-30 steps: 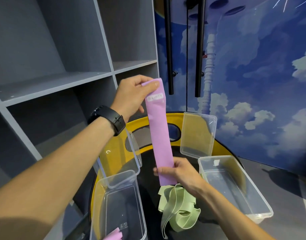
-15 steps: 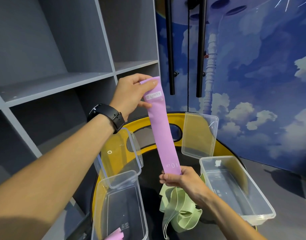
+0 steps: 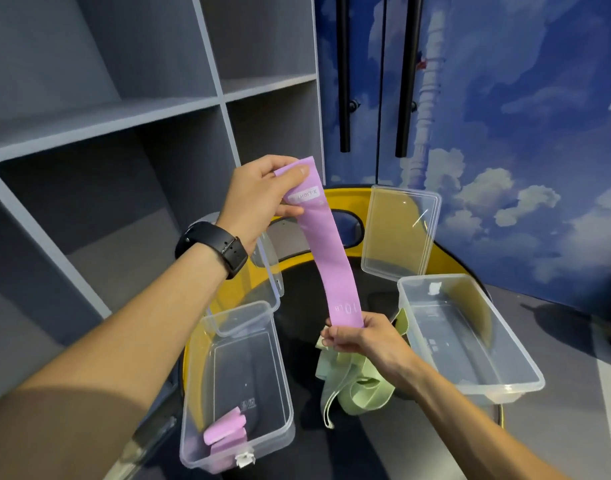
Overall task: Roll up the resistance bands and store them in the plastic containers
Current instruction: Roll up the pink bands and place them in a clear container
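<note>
A grey shelf unit (image 3: 124,140) filled the left of the view, and a wall mural (image 3: 525,133) of clouds and a rocket filled the right, with two black bars (image 3: 343,74) hanging in front of it. Below them sat a round black table (image 3: 304,327) with a yellow rim.

Two clear plastic containers stood open on the table. The left container (image 3: 193,427) lay near the front edge, and its lid (image 3: 262,292) leaned up at its far end. The right container (image 3: 525,375) stood well apart from it across the table, with its own lid (image 3: 401,233) propped up behind it. Nothing showed inside the right container but a small label on its floor.

Between the containers, a heap of green bands (image 3: 352,382) lay loose on the table, partly hidden by the right forearm.

A pink band (image 3: 328,251) hung stretched flat in the air above the table. The left hand (image 3: 259,199), with a black watch (image 3: 217,244) on its wrist, pinched the band's top end between thumb and fingers. The right hand (image 3: 359,337) pinched the bottom end, just under the printed "10 LB".

Two rolled pink bands (image 3: 224,431) lay at the near end of the left container, touching each other.
</note>
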`<control>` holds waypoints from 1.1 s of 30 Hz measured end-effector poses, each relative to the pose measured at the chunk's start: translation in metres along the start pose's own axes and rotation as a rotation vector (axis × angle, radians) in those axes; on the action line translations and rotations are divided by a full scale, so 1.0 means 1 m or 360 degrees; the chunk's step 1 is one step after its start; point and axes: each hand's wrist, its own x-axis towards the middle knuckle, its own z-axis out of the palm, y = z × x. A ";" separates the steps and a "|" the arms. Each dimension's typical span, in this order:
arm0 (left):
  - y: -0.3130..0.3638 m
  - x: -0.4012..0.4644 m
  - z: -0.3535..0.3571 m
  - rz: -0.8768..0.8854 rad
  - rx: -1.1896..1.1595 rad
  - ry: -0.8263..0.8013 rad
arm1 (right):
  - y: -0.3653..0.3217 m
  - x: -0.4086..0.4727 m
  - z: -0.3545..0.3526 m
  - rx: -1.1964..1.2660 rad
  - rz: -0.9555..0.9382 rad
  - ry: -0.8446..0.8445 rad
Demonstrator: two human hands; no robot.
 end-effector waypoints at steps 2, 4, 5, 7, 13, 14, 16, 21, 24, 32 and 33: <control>-0.018 -0.010 0.003 -0.0071 0.0000 -0.0012 | 0.007 -0.001 0.000 -0.0008 0.0048 0.0015; -0.035 -0.021 0.008 -0.0142 -0.0048 -0.0020 | 0.011 -0.002 0.000 -0.0045 0.0116 0.0033; -0.042 -0.027 0.012 -0.0177 -0.0095 -0.0020 | 0.012 -0.004 0.001 -0.0086 0.0155 0.0037; -0.056 -0.041 0.020 -0.0240 -0.0236 -0.0007 | 0.013 -0.008 0.004 -0.0163 0.0226 0.0020; -0.107 -0.088 0.040 -0.0394 -0.0394 0.0097 | 0.015 -0.019 0.015 -0.0323 0.0399 -0.0218; -0.114 -0.094 0.042 -0.0422 -0.0396 0.0110 | 0.016 -0.019 0.015 -0.0378 0.0423 -0.0242; -0.127 -0.103 0.046 -0.0485 -0.0387 0.0119 | 0.017 -0.018 0.015 -0.0526 0.0448 -0.0271; -0.136 -0.108 0.051 -0.0570 -0.0362 0.0134 | 0.010 -0.018 0.010 -0.0832 0.0450 -0.0270; -0.134 -0.107 0.050 -0.0534 -0.0219 0.0120 | 0.004 -0.021 0.007 -0.1089 0.0349 -0.0209; -0.129 -0.106 0.048 -0.0441 -0.0057 0.0167 | -0.012 -0.014 0.005 -0.2007 -0.0108 0.0380; -0.127 -0.106 0.047 -0.0445 -0.0087 0.0185 | -0.014 -0.014 0.005 -0.2076 -0.0106 0.0420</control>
